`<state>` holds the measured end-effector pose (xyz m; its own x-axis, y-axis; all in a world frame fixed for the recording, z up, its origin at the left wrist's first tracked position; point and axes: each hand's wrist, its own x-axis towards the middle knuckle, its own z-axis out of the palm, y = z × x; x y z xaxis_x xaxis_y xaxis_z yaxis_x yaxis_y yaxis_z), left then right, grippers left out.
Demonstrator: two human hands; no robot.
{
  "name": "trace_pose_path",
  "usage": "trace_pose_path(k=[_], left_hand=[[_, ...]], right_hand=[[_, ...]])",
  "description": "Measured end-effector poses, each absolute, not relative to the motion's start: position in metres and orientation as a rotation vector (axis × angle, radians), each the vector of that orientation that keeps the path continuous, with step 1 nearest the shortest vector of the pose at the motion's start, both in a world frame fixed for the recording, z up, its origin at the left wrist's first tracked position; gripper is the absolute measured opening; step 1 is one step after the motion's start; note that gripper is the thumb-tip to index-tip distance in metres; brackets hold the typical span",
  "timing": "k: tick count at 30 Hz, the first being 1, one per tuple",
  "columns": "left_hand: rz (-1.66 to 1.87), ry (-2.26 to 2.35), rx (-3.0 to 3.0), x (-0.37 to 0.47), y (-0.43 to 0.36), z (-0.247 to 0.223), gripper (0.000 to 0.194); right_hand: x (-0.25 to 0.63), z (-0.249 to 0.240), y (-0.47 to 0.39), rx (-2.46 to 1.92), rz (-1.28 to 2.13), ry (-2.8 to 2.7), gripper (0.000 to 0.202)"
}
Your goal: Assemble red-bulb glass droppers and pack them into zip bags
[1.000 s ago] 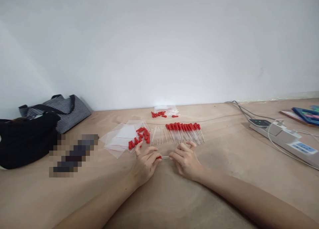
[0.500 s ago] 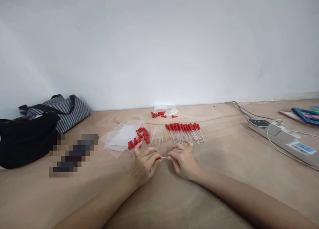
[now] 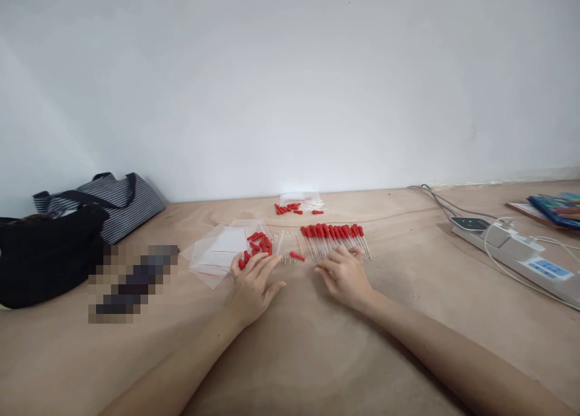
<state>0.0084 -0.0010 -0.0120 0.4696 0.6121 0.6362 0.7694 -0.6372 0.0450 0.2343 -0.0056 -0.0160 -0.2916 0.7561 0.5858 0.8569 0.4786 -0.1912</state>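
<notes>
I see my left hand (image 3: 251, 283) lying palm down with the fingers spread, pinching nothing; its fingertips sit at the near edge of a loose heap of red rubber bulbs (image 3: 256, 247), which puts the caps within one short reach; under and beyond that heap, to the hand's outer side, lie flat clear zip bags (image 3: 215, 253), I judge kept there as a holding mat so the bulbs do not roll off; my right hand (image 3: 344, 275) also rests flat and loosely open, gripping nothing, its fingertips touching the near tips of a row of finished droppers (image 3: 335, 238), laid side by side with red heads away from me so they stay sorted; between the two hands, just past the fingertips, lie bare glass tubes (image 3: 286, 250) and a single red-capped dropper (image 3: 297, 256) lying askew across them; farther beyond, a small bag with more bulbs (image 3: 299, 203); well off to the right a power strip (image 3: 521, 250); well off to the left a striped bag (image 3: 109, 201).
</notes>
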Motion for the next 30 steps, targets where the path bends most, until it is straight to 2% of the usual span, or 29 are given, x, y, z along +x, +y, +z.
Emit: trace_pose_path(k=[5,12,22,30], left_hand=[[-0.790,-1.336,-2.439,-0.004,0.007,-0.015,0.033],[-0.765,-1.357,-2.459,-0.002,0.007,-0.017,0.029],[-0.787,-1.370,-2.425,-0.004,0.010,-0.020,0.024],[-0.839,-1.462,-2.297,-0.001,0.016,-0.014,0.015]], right_hand=[[0.262,-0.014,0.022,-1.751,-0.122,-1.699,0.023],[0.276,-0.022,0.037,-1.991,-0.070,-1.633,0.025],[0.268,-0.025,0.040,-1.901,-0.220,-1.673,0.024],[0.201,-0.011,0.044,-1.771,-0.162,-1.945,0.021]])
